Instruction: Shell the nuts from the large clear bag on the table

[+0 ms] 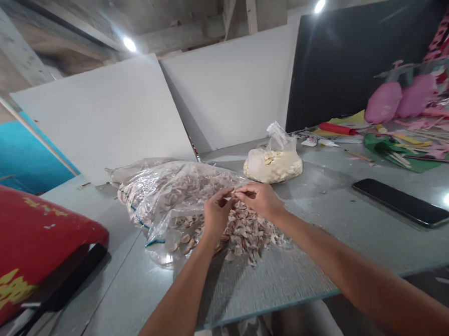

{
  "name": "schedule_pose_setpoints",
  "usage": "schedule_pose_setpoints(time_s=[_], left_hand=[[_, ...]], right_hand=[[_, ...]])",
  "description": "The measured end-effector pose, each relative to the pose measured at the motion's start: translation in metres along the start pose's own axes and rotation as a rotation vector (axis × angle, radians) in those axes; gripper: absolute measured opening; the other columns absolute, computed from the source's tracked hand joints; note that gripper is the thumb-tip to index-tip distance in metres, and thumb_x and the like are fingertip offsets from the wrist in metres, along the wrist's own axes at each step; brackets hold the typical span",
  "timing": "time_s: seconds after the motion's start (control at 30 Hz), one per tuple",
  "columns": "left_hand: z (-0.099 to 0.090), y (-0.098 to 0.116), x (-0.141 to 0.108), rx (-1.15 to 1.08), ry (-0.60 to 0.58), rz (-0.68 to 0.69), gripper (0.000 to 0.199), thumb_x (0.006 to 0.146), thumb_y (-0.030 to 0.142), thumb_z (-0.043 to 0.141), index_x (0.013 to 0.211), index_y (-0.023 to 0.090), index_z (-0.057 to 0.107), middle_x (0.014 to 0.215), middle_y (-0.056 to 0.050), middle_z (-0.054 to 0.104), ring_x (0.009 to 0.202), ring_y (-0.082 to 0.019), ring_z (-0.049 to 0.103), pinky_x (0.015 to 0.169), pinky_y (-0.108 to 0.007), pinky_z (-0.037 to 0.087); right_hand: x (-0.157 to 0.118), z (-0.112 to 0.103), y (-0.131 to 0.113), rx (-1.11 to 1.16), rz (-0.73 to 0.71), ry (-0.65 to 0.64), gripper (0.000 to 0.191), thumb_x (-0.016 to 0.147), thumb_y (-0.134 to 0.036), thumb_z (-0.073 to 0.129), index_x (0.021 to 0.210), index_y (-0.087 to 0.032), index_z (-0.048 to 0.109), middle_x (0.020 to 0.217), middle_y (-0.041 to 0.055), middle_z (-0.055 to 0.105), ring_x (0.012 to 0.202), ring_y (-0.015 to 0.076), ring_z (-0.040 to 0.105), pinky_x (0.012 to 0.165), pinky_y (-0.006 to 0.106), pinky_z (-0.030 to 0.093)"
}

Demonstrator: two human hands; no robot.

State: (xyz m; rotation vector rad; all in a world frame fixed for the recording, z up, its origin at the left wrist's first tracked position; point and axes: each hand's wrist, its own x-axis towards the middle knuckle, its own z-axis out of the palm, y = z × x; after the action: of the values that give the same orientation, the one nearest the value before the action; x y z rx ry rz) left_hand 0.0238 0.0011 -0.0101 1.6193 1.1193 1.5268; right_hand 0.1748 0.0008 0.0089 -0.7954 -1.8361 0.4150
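Above a heap of broken tan shell pieces (250, 232), my left hand (216, 213) and my right hand (261, 198) meet at the fingertips. Both are closed in a pinch around a small pale brown piece (232, 193), like a seed in its shell, mostly covered by the fingers. To the left lies a large clear plastic bag (165, 186), full of similar brownish pieces; its mouth faces the heap and some loose pieces (188, 238) lie there. Behind my right hand stands a knotted clear bag (273, 160) of pale cream kernels.
A black phone (401, 202) lies on the grey table (367, 240) at right. Farther back are a red tube (337, 128), green sheet (415, 158) with sticks, and pink containers (384, 102). A large red object (43, 237) with a black strap occupies the left. White boards (235, 92) stand behind.
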Motion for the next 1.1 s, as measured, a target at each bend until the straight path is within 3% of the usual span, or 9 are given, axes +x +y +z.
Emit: schedule_pose_setpoints(time_s=[0.2,0.4,0.77,1.1], left_hand=[[-0.001,-0.002,-0.001,0.052,0.01,0.011,0.027,0.066,0.024,0.066,0.091,0.013,0.067,0.062,0.0,0.062,0.052,-0.009,0.053,0.05,-0.02,0.041],[0.002,-0.004,-0.003,0.056,0.006,0.037,0.025,0.066,0.021,0.066,0.09,0.013,0.068,0.072,-0.003,0.067,0.06,-0.012,0.059,0.057,-0.021,0.045],[0.0,-0.002,0.0,-0.018,0.01,-0.002,0.028,0.066,0.024,0.067,0.092,0.013,0.068,0.073,-0.003,0.068,0.057,-0.011,0.058,0.056,-0.022,0.047],[-0.002,0.0,-0.002,0.019,0.014,-0.007,0.028,0.065,0.022,0.067,0.092,0.013,0.069,0.066,-0.003,0.067,0.059,-0.013,0.061,0.055,-0.023,0.046]], right_hand=[[0.0,0.002,0.005,-0.034,0.004,-0.02,0.019,0.08,-0.027,0.053,0.083,-0.02,0.07,0.084,0.0034,0.069,0.077,0.0143,0.062,0.067,0.023,0.046],[-0.001,0.009,0.013,-0.15,0.025,0.04,0.016,0.072,-0.015,0.054,0.079,-0.018,0.068,0.081,0.0029,0.069,0.07,0.0138,0.061,0.065,0.022,0.046],[0.0,-0.001,-0.002,-0.037,0.023,-0.007,0.021,0.081,-0.031,0.054,0.083,-0.019,0.071,0.082,0.0034,0.069,0.074,0.0141,0.063,0.066,0.022,0.045],[0.0,0.0,0.004,-0.056,0.001,-0.026,0.019,0.079,-0.023,0.052,0.077,-0.019,0.071,0.079,0.002,0.069,0.073,0.0132,0.061,0.066,0.022,0.044]])
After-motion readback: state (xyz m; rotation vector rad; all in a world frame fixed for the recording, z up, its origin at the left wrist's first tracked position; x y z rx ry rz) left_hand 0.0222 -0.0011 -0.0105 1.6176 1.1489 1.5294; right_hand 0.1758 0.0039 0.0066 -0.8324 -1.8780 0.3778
